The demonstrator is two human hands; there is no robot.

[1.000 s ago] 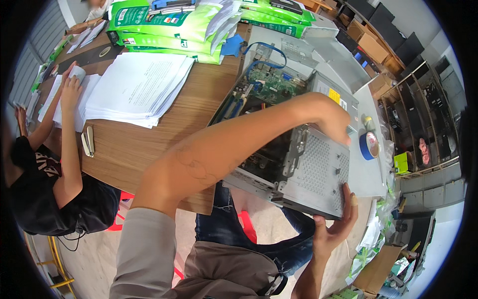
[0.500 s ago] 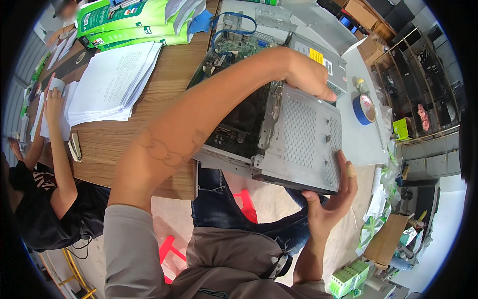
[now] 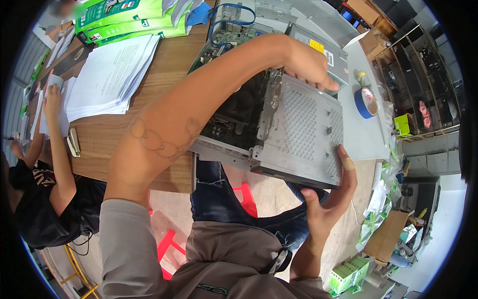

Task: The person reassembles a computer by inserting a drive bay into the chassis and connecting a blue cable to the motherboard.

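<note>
Perf. metal bay (image 3: 308, 124) sits at near R of open PC case (image 3: 221, 153) on tbl (image 3: 102, 152), R hand (image 3: 332, 192) half-curled w/ thumb & fingers holding its near R corner, L hand (image 3: 309, 64) at its far edge by PSU (image 3: 339, 56), fingers part-hidden so can't tell grip, blue tape roll (image 3: 366, 103) off R, papers (image 3: 112, 74) far L.

Taupe shirt (image 3: 231, 244), ripped dark jeans (image 3: 211, 202)

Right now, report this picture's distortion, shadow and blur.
Head view: corners fall to black, and the shelf rack looks skewed near the rim; head view: the computer case's interior is dark; head view: another person's head at upper left is blurred, while the perforated metal panel looks fairly crisp.
</note>
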